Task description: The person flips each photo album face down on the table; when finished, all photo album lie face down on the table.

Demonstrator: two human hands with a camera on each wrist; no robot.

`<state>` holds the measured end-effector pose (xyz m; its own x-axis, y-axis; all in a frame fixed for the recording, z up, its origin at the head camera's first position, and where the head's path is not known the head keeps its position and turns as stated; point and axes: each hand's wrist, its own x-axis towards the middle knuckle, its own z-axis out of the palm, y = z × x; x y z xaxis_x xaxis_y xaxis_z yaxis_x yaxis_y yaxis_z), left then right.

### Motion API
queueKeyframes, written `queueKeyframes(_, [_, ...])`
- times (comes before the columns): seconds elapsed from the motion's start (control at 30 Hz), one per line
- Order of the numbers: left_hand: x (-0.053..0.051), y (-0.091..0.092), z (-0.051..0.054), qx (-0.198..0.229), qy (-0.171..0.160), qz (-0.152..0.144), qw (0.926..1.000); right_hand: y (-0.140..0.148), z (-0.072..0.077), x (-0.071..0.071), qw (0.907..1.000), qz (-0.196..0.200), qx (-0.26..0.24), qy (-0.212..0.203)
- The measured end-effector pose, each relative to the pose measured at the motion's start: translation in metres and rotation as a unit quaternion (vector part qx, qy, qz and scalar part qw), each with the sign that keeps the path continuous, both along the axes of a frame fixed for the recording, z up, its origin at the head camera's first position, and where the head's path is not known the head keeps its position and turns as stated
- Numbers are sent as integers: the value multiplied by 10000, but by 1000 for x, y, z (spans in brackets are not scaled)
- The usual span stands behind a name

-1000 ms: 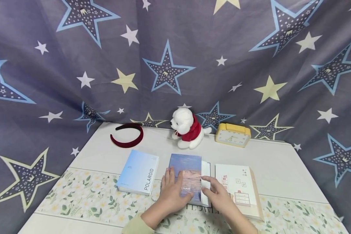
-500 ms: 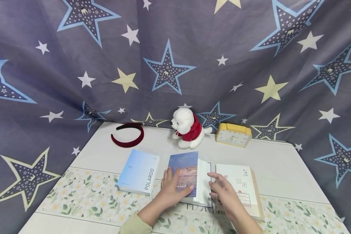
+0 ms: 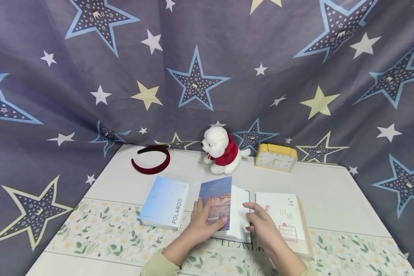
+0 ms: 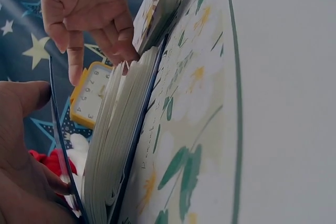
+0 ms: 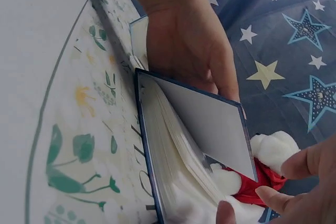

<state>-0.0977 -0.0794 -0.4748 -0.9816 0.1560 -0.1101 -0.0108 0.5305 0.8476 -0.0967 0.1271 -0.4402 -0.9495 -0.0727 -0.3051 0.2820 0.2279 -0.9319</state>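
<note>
A photo album with a blue-and-pink seascape cover [image 3: 215,188] lies in the middle of the table, its front cover raised at an angle over the white pages [image 5: 176,156]. Against the cover's outer face rest the fingers of my left hand [image 3: 204,224], and the thumb lies by its free edge; the left wrist view shows this thumb [image 4: 37,97] outside the cover. My right hand [image 3: 263,230] hovers just right of the pages with its fingers loosely bent and apart, holding nothing. In the left wrist view, whether its lower fingertips touch the pages I cannot tell.
A light blue POLAROID album [image 3: 163,203] lies to the left; a thick white book [image 3: 274,201] lies right, partly under my right hand. Behind stand a dark red headband [image 3: 151,168], a white plush dog [image 3: 215,140] in red and a yellow clock [image 3: 276,159].
The album's front cover has swung up and leftward from nearly flat, baring more pages. My right hand has let go of its edge and moved slightly right. The left hand stays on the cover.
</note>
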Motion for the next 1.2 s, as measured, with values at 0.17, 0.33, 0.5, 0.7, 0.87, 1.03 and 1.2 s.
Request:
queueKeyframes(0.17, [0,-2,-2,72,-73,11,9999,2,0,0,9994,-25,-338,20])
queueKeyframes(0.33, [-1,-3,-4,130,-115,3,9998,3,2,-3,9992,-132,-373,-13])
queueKeyframes(0.5, [-2,-4,-4,148,-106,-10,9998,6,3,-6,9993,-239,-292,-6])
queueKeyframes(0.7, [-4,-3,-3,196,-137,7,9997,10,2,-7,9991,-391,-137,-130])
queueKeyframes(0.87, [-5,2,-2,82,-2,88,9999,13,4,-5,9975,-603,-304,-199])
queueKeyframes(1.03, [-5,10,3,-93,369,-55,9993,15,7,-5,9953,-756,-591,-118])
queueKeyframes(1.2, [-1,19,7,-322,438,-96,9985,14,7,-7,9921,-862,-909,39])
